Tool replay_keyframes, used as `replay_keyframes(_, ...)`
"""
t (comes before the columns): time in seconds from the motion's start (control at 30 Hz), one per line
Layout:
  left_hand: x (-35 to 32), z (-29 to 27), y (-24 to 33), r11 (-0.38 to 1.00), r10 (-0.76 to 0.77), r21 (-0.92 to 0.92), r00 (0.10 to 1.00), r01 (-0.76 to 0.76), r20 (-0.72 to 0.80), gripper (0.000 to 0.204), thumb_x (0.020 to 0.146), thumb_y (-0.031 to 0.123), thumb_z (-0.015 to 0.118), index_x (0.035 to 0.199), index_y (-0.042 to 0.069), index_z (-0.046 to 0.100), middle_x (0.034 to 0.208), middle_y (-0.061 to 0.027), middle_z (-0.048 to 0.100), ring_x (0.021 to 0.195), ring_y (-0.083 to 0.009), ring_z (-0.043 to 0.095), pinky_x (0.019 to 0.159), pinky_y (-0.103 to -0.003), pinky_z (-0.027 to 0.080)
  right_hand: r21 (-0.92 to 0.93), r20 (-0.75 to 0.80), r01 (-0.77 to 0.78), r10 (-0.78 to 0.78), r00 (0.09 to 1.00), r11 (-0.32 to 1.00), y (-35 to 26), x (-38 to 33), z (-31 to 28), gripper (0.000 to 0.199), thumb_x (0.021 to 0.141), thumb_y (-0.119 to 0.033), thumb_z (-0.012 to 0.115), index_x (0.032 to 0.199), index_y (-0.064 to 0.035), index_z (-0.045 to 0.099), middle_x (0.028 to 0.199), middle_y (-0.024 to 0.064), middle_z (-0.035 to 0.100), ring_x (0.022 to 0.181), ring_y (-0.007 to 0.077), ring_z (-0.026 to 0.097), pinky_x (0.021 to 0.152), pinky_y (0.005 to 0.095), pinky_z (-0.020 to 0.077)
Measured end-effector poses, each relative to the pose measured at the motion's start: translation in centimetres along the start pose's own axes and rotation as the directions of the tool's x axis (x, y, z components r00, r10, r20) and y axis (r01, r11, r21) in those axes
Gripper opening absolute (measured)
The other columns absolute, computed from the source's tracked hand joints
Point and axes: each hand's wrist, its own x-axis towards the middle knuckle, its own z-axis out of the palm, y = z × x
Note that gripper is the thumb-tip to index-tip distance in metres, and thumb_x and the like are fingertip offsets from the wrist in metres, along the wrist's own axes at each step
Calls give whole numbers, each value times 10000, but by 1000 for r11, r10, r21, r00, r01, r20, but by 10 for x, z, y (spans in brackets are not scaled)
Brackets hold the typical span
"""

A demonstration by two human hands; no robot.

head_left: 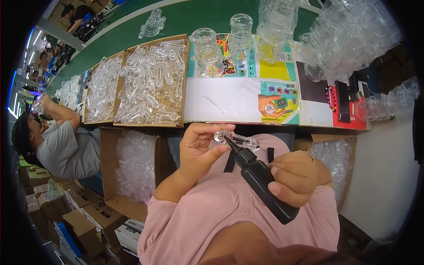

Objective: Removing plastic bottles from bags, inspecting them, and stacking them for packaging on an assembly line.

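Cardboard box point(185, 79) of clear tubes point(150, 75): beyond and left of black bottle point(267, 185). Right hand point(293, 176): curled closed round bottle's body. Left hand point(201, 150): thumb and fingertips pinching single clear piece point(246, 141) at bottle's nozzle point(232, 144).

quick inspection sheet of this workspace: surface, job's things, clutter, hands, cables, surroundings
Surface: green bench, printed sheets at its near edge
Job's things: clear piece and black bottle; nozzle at the piece, contact unclear
Clutter: cardboard trays full of clear parts; clear containers; dark flat object on the right
Hands: left hand holds the clear piece; right hand grips the black bottle
Cables: nothing seen near the hands
Surroundings: co-worker in grey at left; cardboard boxes lower left
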Motion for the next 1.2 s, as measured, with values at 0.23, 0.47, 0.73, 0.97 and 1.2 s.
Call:
replay_keyframes(0.23, 1, -2, -2, 995, 72, 66, 997, -71, -16, 351, 757, -103, 632, 1041, 6, 455, 1135, -233, 553, 1097, -272, 541, 953, -359, 419, -37, -10, 4, -5, 1000, 999, 0, 0, 1, 234, 688, -5, 619, 905, 63, 563, 770, 135, 531, 547, 195, 521, 462, 282, 443)
replay_keyframes(0.47, 7, -3, -5, 915, 270, 295, 961, -276, 60, 391, 720, -118, 654, 1047, 26, 493, 1122, -218, 575, 1064, -280, 562, 910, -349, 442, 7, -38, -104, 105, 994, 995, 0, -1, -3, 259, 681, 1, 632, 921, 70, 563, 771, 147, 539, 555, 207, 528, 466, 297, 448)
replay_keyframes(0.73, 10, -5, -6, 790, 348, 500, 931, -356, 113, 412, 684, -115, 685, 1036, 39, 535, 1143, -186, 579, 1022, -263, 585, 867, -327, 455, 78, 91, -538, 532, 842, 839, -5, -14, -22, 533, 781, -345, 694, 1095, 16, 458, 783, 120, 557, 627, 238, 581, 570, 333, 485)
replay_keyframes(0.97, 46, -7, -39, 954, 131, 277, 990, -112, -49, 371, 768, -49, 630, 1118, 4, 521, 1001, -84, 549, 879, -172, 574, 832, -276, 464, 789, -554, -386, 824, -115, 477, 37, -29, 19, 436, 904, -312, 512, 1179, 19, 439, 961, 89, 538, 794, 190, 551, 734, 320, 477)
replay_keyframes(1.2, 118, -16, -89, 779, -129, 593, 977, 204, -168, 323, 782, 60, 650, 1077, 6, 530, 1055, -107, 572, 933, -193, 569, 821, -290, 457, 985, -152, 67, 980, -127, 161, 54, -99, -1, 197, 914, -227, 502, 917, -47, 581, 824, 101, 620, 470, 63, 406, 373, 145, 325)
